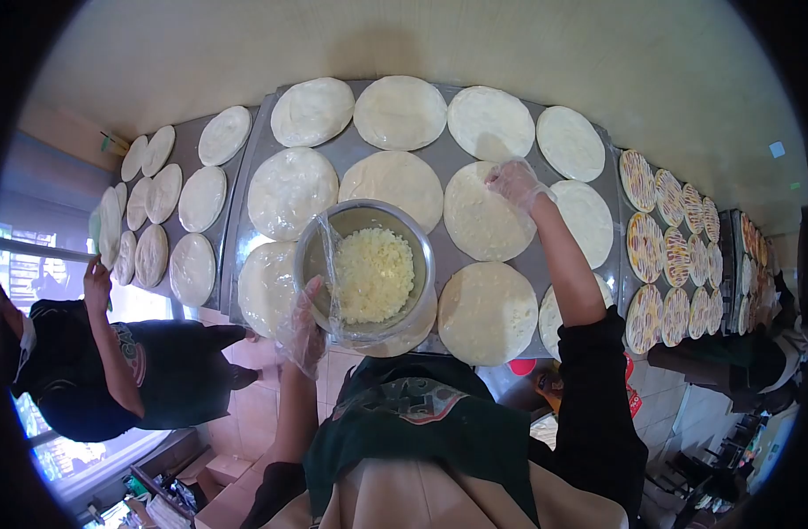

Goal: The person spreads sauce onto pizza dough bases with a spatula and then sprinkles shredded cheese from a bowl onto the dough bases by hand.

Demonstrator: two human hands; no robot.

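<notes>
A steel bowl (pixel 428 256) is held by its left rim in my left hand (pixel 307 331), which wears a loose clear plastic glove. In the bowl lies a heap of pale, shredded food (pixel 373 275) that looks like grated cheese. A strip of clear plastic hangs over the bowl's left side. My right hand (pixel 517 185), also gloved, is above the upper right part of a flat round dough base (pixel 483 225). Its fingers are curled together and point down; whatever they may hold is hidden. The bowl overlaps neighbouring bases, including one dough base (pixel 391 187) behind it.
Rows of plain dough bases (pixel 400 113) cover the grey metal table (pixel 426 344). More lie on a left table (pixel 237 172). Topped, striped rounds (pixel 644 247) stand at right. A person in a dark apron (pixel 179 370) handles a base at left; another person (pixel 739 361) stands far right.
</notes>
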